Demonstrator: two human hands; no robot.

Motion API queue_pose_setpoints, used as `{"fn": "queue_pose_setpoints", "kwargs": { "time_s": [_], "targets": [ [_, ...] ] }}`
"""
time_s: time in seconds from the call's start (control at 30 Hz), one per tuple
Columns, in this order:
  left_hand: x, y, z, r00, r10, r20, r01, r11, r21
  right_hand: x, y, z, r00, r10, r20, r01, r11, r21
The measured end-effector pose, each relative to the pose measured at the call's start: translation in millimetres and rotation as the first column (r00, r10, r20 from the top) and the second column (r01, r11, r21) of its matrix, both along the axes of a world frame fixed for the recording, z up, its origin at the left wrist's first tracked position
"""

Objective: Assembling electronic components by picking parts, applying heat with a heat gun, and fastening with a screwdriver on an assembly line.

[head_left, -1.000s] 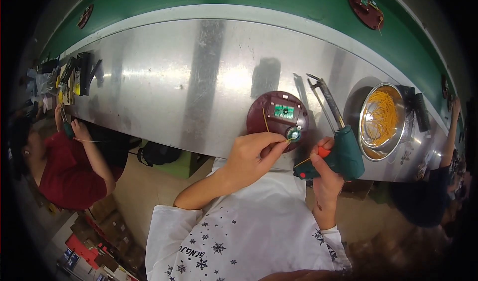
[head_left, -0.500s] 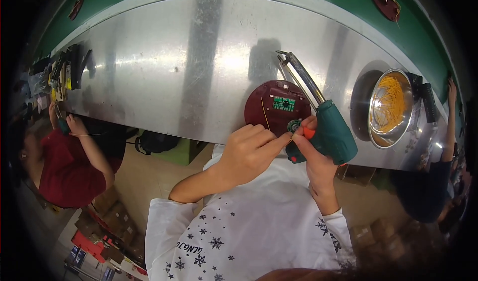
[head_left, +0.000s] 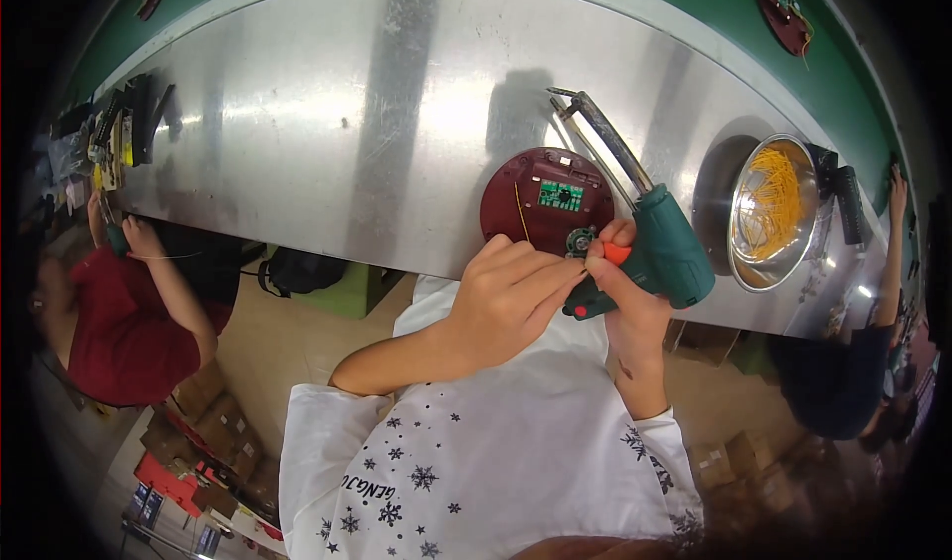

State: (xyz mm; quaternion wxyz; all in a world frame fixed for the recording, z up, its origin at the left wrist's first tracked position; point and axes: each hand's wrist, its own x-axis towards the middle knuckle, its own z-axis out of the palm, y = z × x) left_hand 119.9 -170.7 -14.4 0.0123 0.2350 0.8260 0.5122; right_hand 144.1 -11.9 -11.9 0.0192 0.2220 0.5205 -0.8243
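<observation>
My right hand is wrapped round a dark green soldering gun with an orange trigger, its long metal tip pointing up and away to the left. The right thumb and forefinger meet the fingertips of my left hand beside the trigger. My left fingers are pinched together; whatever they hold is too small and hidden to make out. Just beyond the fingertips lies a dark red round housing on the metal table. Inside it are a green circuit board, a small round part and a thin yellow wire.
A steel bowl of yellow wires stands at the right, beside a black object. Another red housing lies on the green surface beyond. A person in red works at the left, another person at the right.
My hands stay together, with the fingertips shifting slightly against each other. The soldering gun's angle has barely changed. The whole view has moved a little.
</observation>
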Motion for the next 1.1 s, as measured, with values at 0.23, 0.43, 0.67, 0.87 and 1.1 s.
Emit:
{"fn": "queue_pose_setpoints", "kwargs": {
  "time_s": [0.23,0.43,0.67,0.87,1.1],
  "targets": [
    [-3.2,-1.6,3.0,0.998,-0.004,0.068,0.003,1.000,0.025,-2.8,2.7,4.5,0.998,-0.002,0.068,0.017,0.972,-0.233],
    [-5.4,2.2,6.2,0.998,-0.015,0.066,0.016,1.000,-0.004,-2.6,0.6,3.3,0.996,-0.023,0.090,0.041,0.977,-0.209],
    [-3.2,5.8,8.7,0.998,0.031,0.046,-0.030,0.999,-0.026,-4.0,-3.0,7.9,0.990,-0.021,0.142,0.039,0.991,-0.126],
    [0.3,-0.4,-1.5,0.999,0.039,-0.008,-0.038,0.999,0.030,-4.2,-2.3,6.5,0.990,-0.046,0.131,0.063,0.991,-0.122],
    [-17.4,0.0,-10.0,0.952,0.294,0.086,-0.299,0.953,0.052,9.4,29.0,12.9,0.999,0.008,0.035,-0.008,1.000,0.019]
  ]
}}
